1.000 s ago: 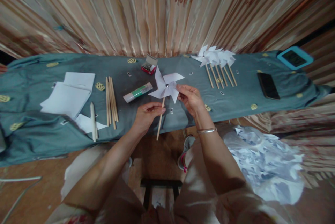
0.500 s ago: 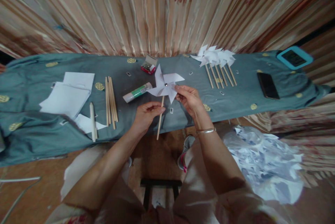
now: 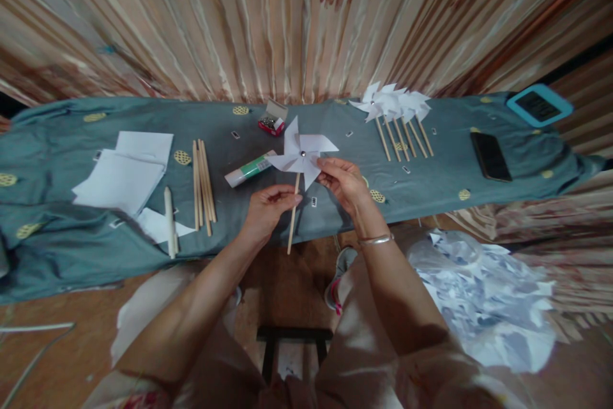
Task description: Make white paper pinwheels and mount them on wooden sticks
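A white paper pinwheel [image 3: 297, 144] with a shiny pin at its centre is held up over the table's front part. Its wooden stick slants down, and my left hand [image 3: 269, 210] pinches it between thumb and fingers just below the blades. On the right, my right hand [image 3: 343, 180] has its thumb and fingertips closed at the edge of a blade. A green and white glue stick [image 3: 251, 169] lies to the left of the pinwheel. Behind it stands an open red box of pins [image 3: 271, 124].
Several finished pinwheels [image 3: 395, 106] lie at the back right, near a black phone [image 3: 491, 156] and a blue-framed device [image 3: 539, 106]. Leftward are wooden sticks [image 3: 203, 185], a white pen-like tool [image 3: 170, 224] and paper sheets [image 3: 124, 176]. A bag of white paper pieces [image 3: 483, 300] sits below right.
The pinwheel and my right hand have shifted very slightly to the left. Both hands keep the same grip, and everything on the table stays in place.
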`<state>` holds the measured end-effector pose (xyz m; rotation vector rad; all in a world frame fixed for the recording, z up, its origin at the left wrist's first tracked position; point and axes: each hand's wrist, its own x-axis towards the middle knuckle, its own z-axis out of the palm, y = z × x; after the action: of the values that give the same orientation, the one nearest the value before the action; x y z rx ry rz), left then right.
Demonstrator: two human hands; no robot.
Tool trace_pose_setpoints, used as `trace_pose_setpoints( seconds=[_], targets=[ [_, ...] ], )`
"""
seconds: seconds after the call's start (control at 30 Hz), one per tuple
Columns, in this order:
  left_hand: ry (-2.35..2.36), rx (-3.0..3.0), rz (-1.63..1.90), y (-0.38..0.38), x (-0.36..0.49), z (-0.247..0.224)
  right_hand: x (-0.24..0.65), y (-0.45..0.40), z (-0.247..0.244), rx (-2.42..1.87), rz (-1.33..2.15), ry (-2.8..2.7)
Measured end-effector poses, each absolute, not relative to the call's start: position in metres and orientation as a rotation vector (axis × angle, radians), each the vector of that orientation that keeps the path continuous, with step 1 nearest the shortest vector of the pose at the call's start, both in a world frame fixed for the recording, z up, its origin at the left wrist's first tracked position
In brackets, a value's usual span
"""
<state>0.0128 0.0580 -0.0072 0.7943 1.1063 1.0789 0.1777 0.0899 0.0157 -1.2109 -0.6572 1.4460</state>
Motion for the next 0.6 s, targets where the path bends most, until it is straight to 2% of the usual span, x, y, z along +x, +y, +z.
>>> trace_pose_setpoints(
  seconds=[0.6],
  targets=[
    [1.097, 0.762, 1.087, 0.058, 0.014, -0.006, 0.179, 0.088, 0.006, -1.137, 1.54, -0.743]
  ],
)
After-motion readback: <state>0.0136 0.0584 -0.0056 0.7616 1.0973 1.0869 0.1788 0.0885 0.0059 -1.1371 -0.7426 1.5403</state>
